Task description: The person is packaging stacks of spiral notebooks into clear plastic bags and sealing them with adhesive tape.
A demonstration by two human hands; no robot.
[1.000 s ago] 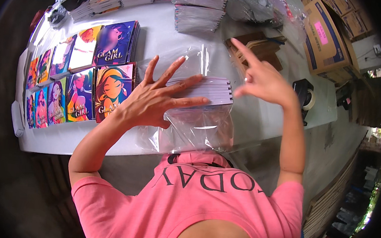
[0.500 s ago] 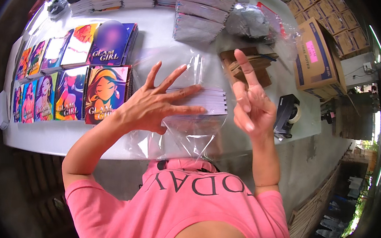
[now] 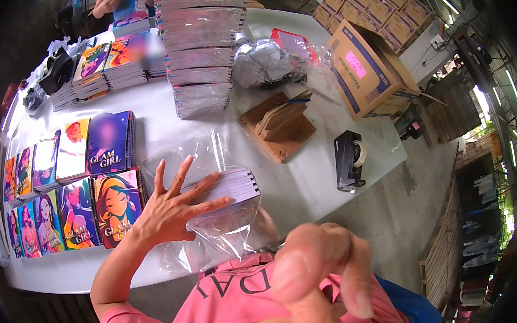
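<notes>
Currently your L hand (image 3: 169, 212) is splayed flat on the notebook stack (image 3: 238, 185) mid-frame, clear plastic (image 3: 225, 235) loose about it; wrapped stacks (image 3: 200, 20), upper ctr, look done. R hand (image 3: 318, 248), lower right: curled, can't tell if gripping.

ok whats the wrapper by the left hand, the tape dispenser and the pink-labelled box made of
Wrapper: looks like clear plastic film, glossy, with bright creases. Tape dispenser: likely hard plastic, from its smooth black body. Box: seemingly cardboard, matte brown, with flaps.
</notes>
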